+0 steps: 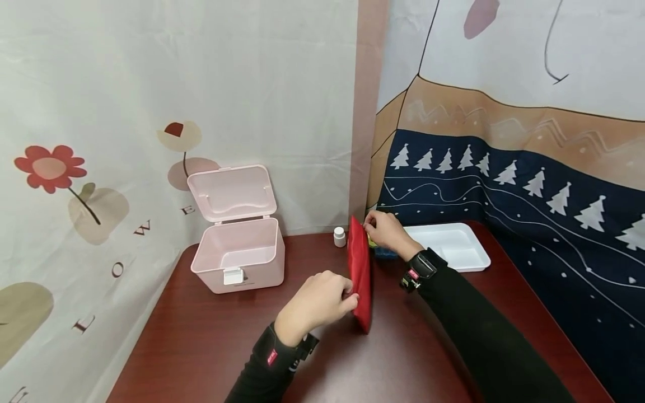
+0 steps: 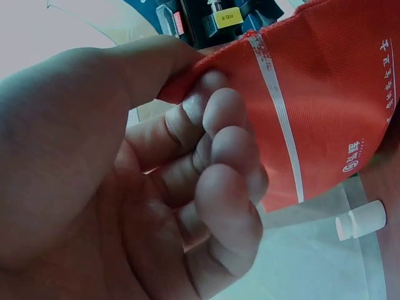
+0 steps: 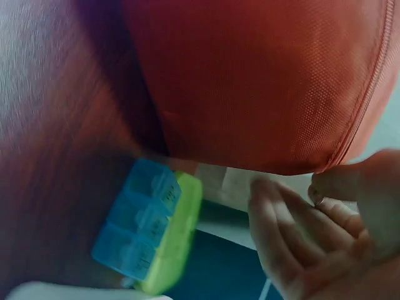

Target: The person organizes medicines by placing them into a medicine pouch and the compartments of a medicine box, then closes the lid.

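A red zipper pouch (image 1: 360, 268) with white printing stands on edge above the table, seen narrow side on from the head. My left hand (image 1: 319, 296) pinches its near corner between thumb and forefinger; the other fingers curl loosely in the left wrist view, beside the pouch's printed face (image 2: 325, 94). At the far top corner is my right hand (image 1: 388, 230), its thumb and forefinger pinching the small zipper pull (image 3: 317, 197) at the end of the zipper. The pouch hides part of a blue and green pill organizer (image 3: 147, 225) from the head view.
A pink lidded box (image 1: 252, 274) stands with its lid up on the left of the brown table (image 1: 201, 347). Behind the pouch is a small white bottle (image 1: 340, 237). A white tray (image 1: 471, 246) lies at the back right, beyond my right wrist. Printed curtains border the table.
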Demonstrator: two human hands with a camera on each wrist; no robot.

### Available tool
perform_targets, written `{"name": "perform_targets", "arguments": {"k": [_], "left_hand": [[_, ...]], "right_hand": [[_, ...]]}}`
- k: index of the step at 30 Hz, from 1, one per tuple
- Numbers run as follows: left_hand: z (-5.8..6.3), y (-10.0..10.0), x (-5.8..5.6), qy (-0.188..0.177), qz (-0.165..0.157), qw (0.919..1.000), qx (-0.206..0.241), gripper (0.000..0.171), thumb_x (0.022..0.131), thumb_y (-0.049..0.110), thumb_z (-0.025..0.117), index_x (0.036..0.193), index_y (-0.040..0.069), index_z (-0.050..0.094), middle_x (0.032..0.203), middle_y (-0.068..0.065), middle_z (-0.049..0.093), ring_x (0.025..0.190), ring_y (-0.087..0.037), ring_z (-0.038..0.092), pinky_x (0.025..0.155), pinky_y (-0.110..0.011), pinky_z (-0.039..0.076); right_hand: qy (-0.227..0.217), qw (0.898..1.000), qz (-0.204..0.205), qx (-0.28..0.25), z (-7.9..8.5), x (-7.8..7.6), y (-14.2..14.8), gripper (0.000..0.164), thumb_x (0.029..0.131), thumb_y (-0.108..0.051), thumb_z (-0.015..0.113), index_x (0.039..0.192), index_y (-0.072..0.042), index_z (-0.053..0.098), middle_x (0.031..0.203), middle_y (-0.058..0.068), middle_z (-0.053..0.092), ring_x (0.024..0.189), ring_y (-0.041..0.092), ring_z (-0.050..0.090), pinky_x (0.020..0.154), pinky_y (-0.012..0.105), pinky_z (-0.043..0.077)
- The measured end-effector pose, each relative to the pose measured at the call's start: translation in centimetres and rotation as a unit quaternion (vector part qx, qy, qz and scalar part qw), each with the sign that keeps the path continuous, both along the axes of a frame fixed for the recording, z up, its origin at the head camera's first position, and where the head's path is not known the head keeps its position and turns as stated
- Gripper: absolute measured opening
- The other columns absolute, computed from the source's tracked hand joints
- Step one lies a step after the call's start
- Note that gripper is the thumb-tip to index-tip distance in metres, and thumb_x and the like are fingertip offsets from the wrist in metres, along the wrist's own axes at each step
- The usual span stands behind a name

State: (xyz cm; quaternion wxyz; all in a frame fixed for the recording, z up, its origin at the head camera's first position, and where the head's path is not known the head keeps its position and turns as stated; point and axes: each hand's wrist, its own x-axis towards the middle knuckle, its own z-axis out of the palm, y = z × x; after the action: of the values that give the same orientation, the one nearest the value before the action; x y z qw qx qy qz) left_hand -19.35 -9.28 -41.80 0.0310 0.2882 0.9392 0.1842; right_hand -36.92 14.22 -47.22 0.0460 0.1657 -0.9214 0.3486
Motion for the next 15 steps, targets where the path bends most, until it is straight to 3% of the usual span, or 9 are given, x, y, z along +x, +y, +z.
{"name": "perform_targets", "arguments": {"k": [2, 5, 6, 11, 15], "left_hand": [[0.0, 0.0, 0.1, -0.015, 0.01, 0.9998, -0.007, 0.043, 0.103, 0.04, 0.071, 0.066, 0.026, 0.056, 0.054, 0.013, 0.041, 0.056, -0.005, 0.044, 0.054, -0.026, 0.036], [0.0, -0.1, 0.1, -0.03, 0.023, 0.9991, -0.022, 0.04, 0.101, 0.043, 0.075, 0.069, 0.025, 0.058, 0.056, 0.011, 0.046, 0.058, -0.007, 0.048, 0.056, -0.028, 0.039], [-0.1, -0.2, 0.1, -0.031, 0.027, 0.9988, -0.028, 0.038, 0.1, 0.04, 0.076, 0.069, 0.024, 0.058, 0.057, 0.01, 0.046, 0.058, -0.008, 0.048, 0.056, -0.028, 0.039], [0.2, -1.5, -0.5, -0.041, 0.054, 0.9975, -0.022, 0.029, 0.092, 0.021, 0.073, 0.069, 0.022, 0.054, 0.059, 0.009, 0.042, 0.059, -0.011, 0.043, 0.057, -0.029, 0.036], [0.6, -3.6, -1.2, -0.036, 0.077, 0.9964, 0.003, 0.03, 0.093, 0.017, 0.074, 0.072, 0.021, 0.054, 0.06, 0.009, 0.042, 0.061, -0.011, 0.043, 0.058, -0.028, 0.036]], "right_hand": [[-0.058, 0.996, 0.028, -0.057, -0.3, 0.1, 0.2, 0.017, 0.109, -0.022, 0.058, 0.108, -0.007, 0.067, 0.09, 0.008, 0.074, 0.07, 0.018, 0.072, 0.071, 0.036, 0.061], [-0.146, 0.98, 0.04, -0.131, -0.9, 0.1, 0.6, 0.021, 0.114, -0.023, 0.053, 0.117, -0.004, 0.059, 0.104, 0.015, 0.073, 0.071, 0.02, 0.078, 0.072, 0.038, 0.067], [-0.177, 0.973, 0.031, -0.143, 0.0, 1.0, 0.4, 0.02, 0.114, -0.018, 0.051, 0.12, 0.0, 0.055, 0.109, 0.021, 0.071, 0.072, 0.024, 0.08, 0.071, 0.042, 0.068], [-0.225, 0.953, 0.034, -0.201, -0.5, 1.4, 2.0, 0.023, 0.115, -0.016, 0.043, 0.126, 0.004, 0.049, 0.117, 0.024, 0.066, 0.079, 0.025, 0.081, 0.081, 0.047, 0.069], [-0.244, 0.944, 0.041, -0.219, 0.1, 2.7, 3.6, 0.023, 0.113, -0.01, 0.045, 0.131, 0.004, 0.045, 0.125, 0.026, 0.064, 0.085, 0.025, 0.082, 0.087, 0.047, 0.068]]}}
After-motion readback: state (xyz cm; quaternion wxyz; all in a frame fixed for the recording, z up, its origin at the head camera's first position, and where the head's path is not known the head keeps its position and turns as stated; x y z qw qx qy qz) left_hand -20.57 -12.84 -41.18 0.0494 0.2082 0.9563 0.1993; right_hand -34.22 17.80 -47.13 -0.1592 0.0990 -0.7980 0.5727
